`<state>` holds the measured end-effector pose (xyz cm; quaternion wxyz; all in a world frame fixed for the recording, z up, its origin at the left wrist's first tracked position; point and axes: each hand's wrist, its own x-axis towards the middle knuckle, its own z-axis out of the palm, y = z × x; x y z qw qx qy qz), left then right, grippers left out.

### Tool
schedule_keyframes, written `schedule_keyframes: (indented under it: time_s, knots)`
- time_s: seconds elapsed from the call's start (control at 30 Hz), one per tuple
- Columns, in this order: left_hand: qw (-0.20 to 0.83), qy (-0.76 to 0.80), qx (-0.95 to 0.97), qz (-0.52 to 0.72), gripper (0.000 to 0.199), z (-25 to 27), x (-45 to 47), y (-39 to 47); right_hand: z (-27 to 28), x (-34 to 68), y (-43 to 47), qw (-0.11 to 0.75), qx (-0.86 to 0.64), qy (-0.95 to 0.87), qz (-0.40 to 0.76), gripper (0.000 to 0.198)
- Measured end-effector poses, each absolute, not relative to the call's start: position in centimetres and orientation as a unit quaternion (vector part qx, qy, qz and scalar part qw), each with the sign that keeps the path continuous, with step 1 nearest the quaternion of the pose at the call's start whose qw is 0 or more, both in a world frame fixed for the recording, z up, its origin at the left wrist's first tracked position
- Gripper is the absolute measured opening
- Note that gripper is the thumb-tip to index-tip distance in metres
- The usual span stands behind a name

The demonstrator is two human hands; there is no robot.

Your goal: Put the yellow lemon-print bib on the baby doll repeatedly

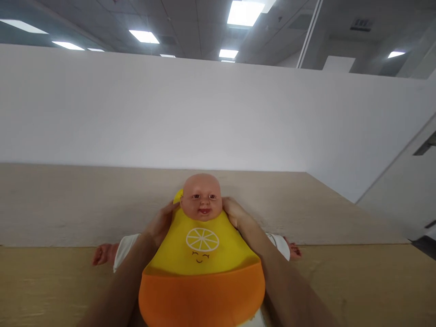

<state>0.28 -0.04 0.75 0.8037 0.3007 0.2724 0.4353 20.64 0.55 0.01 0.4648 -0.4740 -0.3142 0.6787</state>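
A baby doll [201, 190] with a bald head lies face up, its arms in white sleeves stretched out to both sides. Over its chest lies a yellow silicone bib [202, 261] with a lemon slice, a smiling face and an orange catch pocket [202, 297]. My left hand [164, 221] is closed on the bib's neck strap [178, 196] beside the doll's head. At the other side of the neck, my right hand [234, 211] is closed on the bib's upper edge, with its fingertips hidden behind the head.
The doll lies on a light wooden table [368, 277]. A paler wooden strip [85, 200] runs behind, up to a white partition [204, 113]. At the far right stands a pale door [402, 181] with a dark handle.
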Motion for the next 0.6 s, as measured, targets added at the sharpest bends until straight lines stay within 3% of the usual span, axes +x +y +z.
schedule_keyframes:
  time_s: [0.1, 0.3, 0.6]
  knots:
    - [0.806, 0.266, 0.3, 0.436, 0.043, 0.59, 0.31, 0.0, 0.39, 20.39, 0.61, 0.42, -0.467, -0.32, 0.709, 0.011]
    - [0.811, 0.265, 0.292, 0.432, 0.034, 0.31, 0.24, 0.15, 0.32, 20.33, 0.26, 0.419, -0.457, -0.355, 0.7, 0.015]
    - [0.765, 0.306, 0.334, 0.458, 0.042, -0.01, 0.79, 0.44, -0.01, 20.51, 0.36, 0.439, -0.424, -0.385, 0.692, 0.029]
